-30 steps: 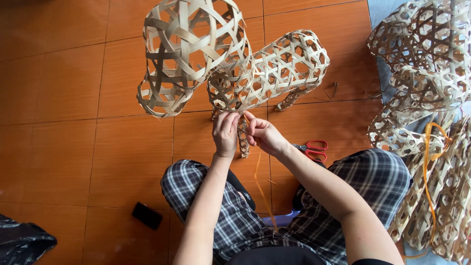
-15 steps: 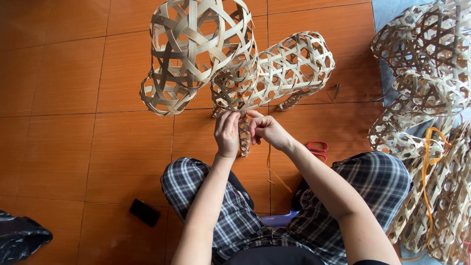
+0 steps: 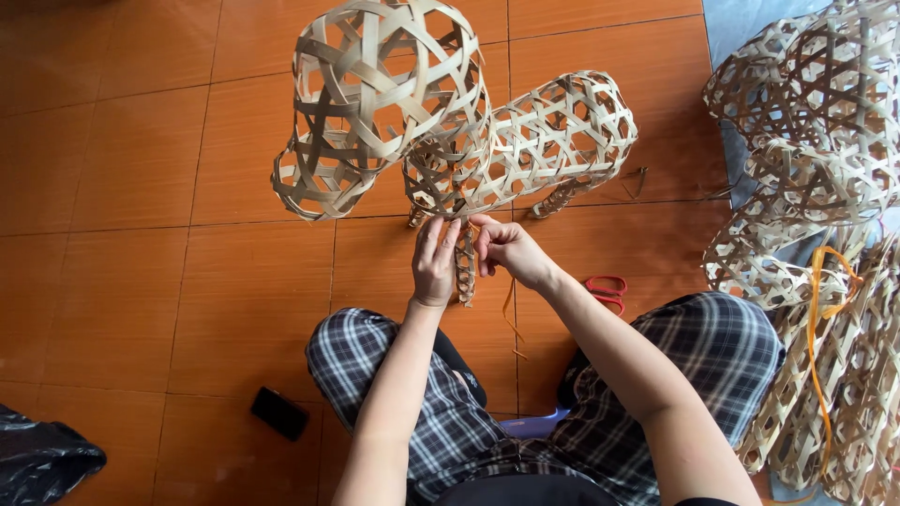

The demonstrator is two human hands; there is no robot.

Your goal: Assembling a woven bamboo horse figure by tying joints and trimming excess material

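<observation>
My left hand (image 3: 436, 265) and right hand (image 3: 506, 248) have stayed pinching the woven bamboo animal frame's (image 3: 450, 131) leg (image 3: 465, 262); frame has tilted slightly.

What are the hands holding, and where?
Both the left hand and right hand pinch the woven bamboo animal figure at the top of one thin leg.

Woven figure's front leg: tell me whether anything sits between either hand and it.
Nothing visible does. The left hand and right hand are both already at the leg of the woven figure, fingers on it.
</observation>
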